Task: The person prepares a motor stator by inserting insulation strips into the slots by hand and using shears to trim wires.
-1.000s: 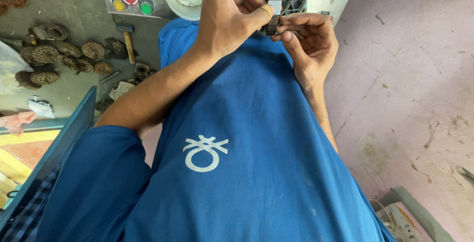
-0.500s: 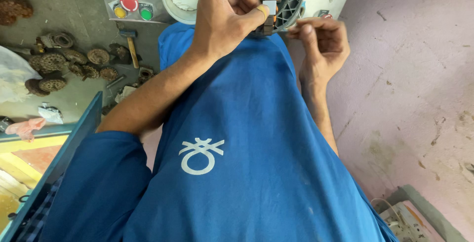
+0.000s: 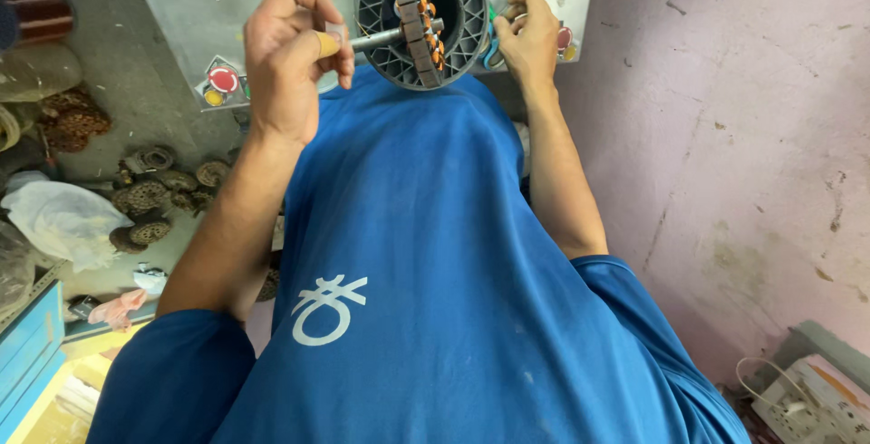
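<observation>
Grey workbench panel (image 3: 181, 27) above, stained pink wall (image 3: 725, 136) to the right; two hands raised on a motor stator assembly.

Left hand (image 3: 288, 54) is curled shut around the steel shaft (image 3: 381, 40), thumb tip against it; the shaft runs sideways into the stator (image 3: 419, 11), seen edge-on, with copper windings showing on its right face. Stator sits inside a round grey ribbed housing (image 3: 453, 0), held just above the blue shirt (image 3: 408, 254). Right hand (image 3: 528, 38) is at the housing's right rim, fingers bent near green-blue wires (image 3: 490, 50); whether it grips them cannot be told. Hands are well apart, one on each side of the assembly. Spare wound stators (image 3: 145, 195) lie on the floor at left, beside a white plastic bag (image 3: 63, 222).
</observation>
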